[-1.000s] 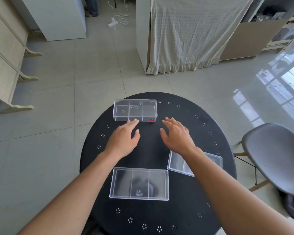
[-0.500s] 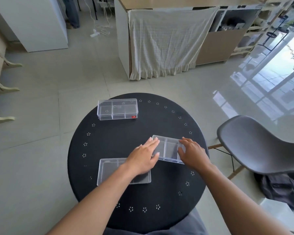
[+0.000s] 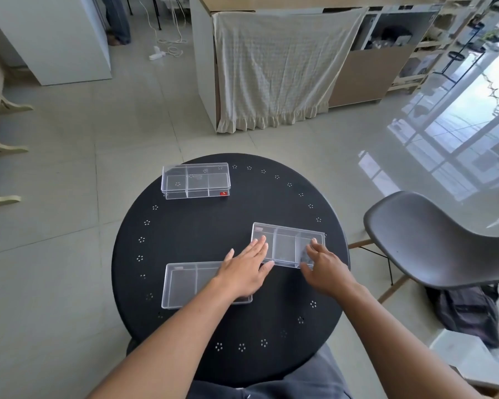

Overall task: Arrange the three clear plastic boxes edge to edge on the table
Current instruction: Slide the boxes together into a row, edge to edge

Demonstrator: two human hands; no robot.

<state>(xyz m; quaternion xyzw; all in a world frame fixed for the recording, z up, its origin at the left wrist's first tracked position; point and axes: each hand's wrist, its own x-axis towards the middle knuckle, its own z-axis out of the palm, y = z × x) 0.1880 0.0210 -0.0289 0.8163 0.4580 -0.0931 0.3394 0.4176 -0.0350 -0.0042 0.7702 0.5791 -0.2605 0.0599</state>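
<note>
Head view. Round black table (image 3: 202, 226), perforated with small flower-pattern holes near the rim, on a pale tiled floor. Grey shell chair (image 3: 432, 240) just beside the table on the right; dark bag (image 3: 470, 309) on the floor below it. Cloth-draped cabinet (image 3: 277, 67) well beyond the table.

Clear plastic boxes: three, each rectangular with three compartments.
- Far box (image 3: 196, 180): far left of the table, lid on, small red label at its near right corner, apart from the others.
- Near box (image 3: 185, 283): near left, right end hidden under the left forearm.
- Right box (image 3: 288, 244): slightly rotated, near the near box; whether the two touch cannot be told.

Left hand (image 3: 245, 272): open, flat, fingertips on the right box's left end. Right hand (image 3: 326, 266): fingers curled onto the right box's near right corner, gripping it.
</note>
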